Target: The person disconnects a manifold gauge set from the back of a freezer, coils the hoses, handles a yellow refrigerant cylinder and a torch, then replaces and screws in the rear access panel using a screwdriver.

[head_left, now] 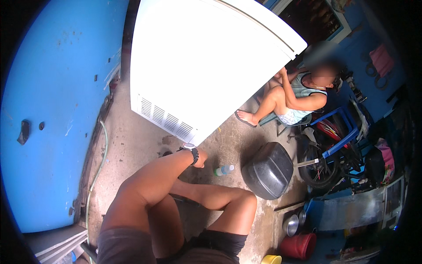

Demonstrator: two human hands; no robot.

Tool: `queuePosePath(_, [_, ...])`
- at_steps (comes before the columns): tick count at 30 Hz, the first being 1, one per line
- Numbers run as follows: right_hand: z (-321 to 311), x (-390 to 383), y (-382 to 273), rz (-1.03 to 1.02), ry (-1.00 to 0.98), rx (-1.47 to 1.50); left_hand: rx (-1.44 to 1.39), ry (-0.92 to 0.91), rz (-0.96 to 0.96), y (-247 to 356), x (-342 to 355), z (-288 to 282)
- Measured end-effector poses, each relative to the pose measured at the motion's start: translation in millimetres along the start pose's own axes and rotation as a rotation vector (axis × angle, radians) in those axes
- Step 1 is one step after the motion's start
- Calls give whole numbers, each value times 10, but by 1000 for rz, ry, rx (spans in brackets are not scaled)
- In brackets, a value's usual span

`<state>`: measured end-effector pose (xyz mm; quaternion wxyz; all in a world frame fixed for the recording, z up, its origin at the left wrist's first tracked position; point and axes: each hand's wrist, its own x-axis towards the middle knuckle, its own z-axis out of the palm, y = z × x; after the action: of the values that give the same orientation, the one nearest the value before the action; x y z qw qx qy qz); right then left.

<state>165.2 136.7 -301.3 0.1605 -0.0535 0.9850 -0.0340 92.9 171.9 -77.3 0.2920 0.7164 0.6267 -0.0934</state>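
My left hand (pixel 200 158) reaches out with a black-strapped watch on its wrist. It is at the lower corner of a large white appliance cabinet (pixel 198 66), which looks like a freezer and has vent slots low on its side. The fingers are curled; whatever they grip, if anything, is hidden. My right hand does not show. A small clear bottle (pixel 224 170) with a green lower part is just right of my left hand. Beyond the cabinet, another person (pixel 303 97) sits on a low seat, hands close to its far edge.
A glossy black box (pixel 268 170) rests on the concrete floor to the right. Behind it are a motorcycle (pixel 327 163) and a blue plastic frame (pixel 340 136). A red bucket (pixel 299 246) and metal bowls (pixel 291 224) lie lower right. A hose (pixel 105 149) runs along the blue panel (pixel 48 110).
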Motion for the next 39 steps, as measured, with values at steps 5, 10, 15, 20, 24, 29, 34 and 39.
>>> queuePosePath(5, [-416, -49, -424, -59, -234, 187, -34, -19, -21, -275, 146, 208])
queuePosePath(10, [-63, -16, -332, -36, -248, 137, -33, -19, 5, -160, 56, 99])
queuePosePath(15, [96, 97, -401, -42, -263, 126, -43, -54, -14, -164, -43, 85])
queuePosePath(20, [136, 112, -452, -35, -280, 111, -82, -21, -20, -209, 0, 159])
queuePosePath(24, [163, 108, -440, -25, -291, 101, -92, -16, -14, -202, -48, 167])
queuePosePath(29, [162, 142, -416, -21, -287, 89, -101, -10, -37, -273, 21, 255])
queuePosePath(34, [195, 125, -336, -5, -280, 89, -95, 17, -23, -223, -82, 206])
queuePosePath(39, [179, 137, -314, -2, -273, 87, -93, 107, 6, -307, 24, 328])
